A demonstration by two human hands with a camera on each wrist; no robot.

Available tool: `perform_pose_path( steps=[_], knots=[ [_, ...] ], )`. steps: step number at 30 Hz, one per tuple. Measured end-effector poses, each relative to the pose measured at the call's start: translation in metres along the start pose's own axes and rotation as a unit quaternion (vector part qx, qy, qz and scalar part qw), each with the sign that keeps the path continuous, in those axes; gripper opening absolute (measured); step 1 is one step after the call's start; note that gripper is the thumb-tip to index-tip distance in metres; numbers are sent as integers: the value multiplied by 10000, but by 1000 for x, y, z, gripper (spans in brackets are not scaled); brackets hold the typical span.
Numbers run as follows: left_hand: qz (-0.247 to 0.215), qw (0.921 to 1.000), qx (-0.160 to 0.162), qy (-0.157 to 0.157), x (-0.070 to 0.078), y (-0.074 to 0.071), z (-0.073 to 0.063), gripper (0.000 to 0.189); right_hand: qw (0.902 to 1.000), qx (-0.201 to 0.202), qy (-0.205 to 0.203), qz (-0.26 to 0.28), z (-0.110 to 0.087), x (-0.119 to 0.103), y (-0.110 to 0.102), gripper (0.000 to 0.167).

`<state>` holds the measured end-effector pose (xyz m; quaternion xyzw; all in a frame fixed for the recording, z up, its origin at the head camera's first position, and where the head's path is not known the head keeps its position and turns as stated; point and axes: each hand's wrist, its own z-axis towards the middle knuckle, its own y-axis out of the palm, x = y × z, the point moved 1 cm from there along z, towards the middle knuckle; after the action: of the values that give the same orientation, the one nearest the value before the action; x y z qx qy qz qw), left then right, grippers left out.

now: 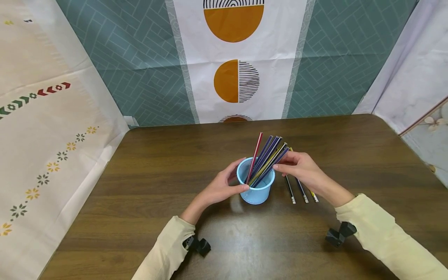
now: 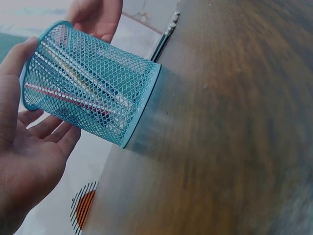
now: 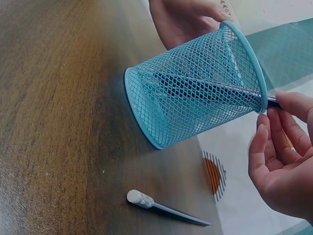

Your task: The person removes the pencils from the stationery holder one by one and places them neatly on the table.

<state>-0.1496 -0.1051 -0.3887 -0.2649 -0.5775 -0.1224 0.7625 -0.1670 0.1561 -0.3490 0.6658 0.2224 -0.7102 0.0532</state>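
Note:
A light blue mesh pencil cup stands upright on the table, with several pencils leaning to the right inside it; one is red, the others mostly dark blue, black and yellow. My left hand grips the cup from the left, thumb at the near rim and fingers round the far side. On the opposite side, my right hand is at the rim. In the right wrist view, the right hand pinches a dark pencil where it leaves the cup. How many pencils it holds is hidden.
Several pencils with white erasers lie on the wooden table right of the cup, partly under my right hand. Patterned cloths hang behind the table and at both sides. A black wrist mount sits at each sleeve.

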Motion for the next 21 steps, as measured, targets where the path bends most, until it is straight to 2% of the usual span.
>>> perform_pose_path(
  steps=[11, 21],
  knots=[
    [52, 10000, 10, 9, -2, 0, 0, 82, 9993, 121, -139, -319, -1, -3, 1, 31],
    [25, 10000, -23, 11, -1, -1, 0, 80, 9945, 494, -586, -719, -5, -8, 2, 22]
  ],
)
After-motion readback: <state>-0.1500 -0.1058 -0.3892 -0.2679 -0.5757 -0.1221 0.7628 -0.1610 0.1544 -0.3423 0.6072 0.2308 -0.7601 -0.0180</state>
